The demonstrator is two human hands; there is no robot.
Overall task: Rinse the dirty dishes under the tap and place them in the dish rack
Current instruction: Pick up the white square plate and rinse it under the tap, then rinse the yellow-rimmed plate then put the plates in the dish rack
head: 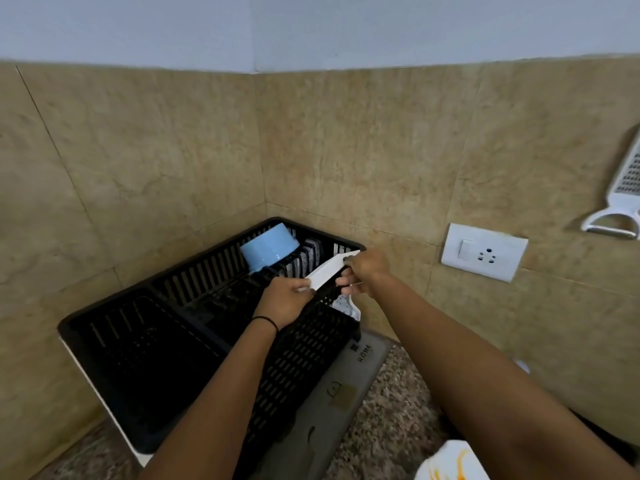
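A black slatted dish rack (194,344) stands in the tiled corner. A light blue bowl (268,249) rests upside down and tilted at its far end. Both my hands hold a white plate (329,271) on edge over the rack's right side. My left hand (284,299) grips its near end and my right hand (363,271) grips its far end. The plate's lower part is hidden behind the rack wall. A white dish with orange smears (450,462) sits at the bottom right.
A grey mat (343,393) lies on the speckled counter (391,424) right of the rack. A white wall socket (485,252) is on the right tile wall. A white grater and peeler (620,199) hang at the far right.
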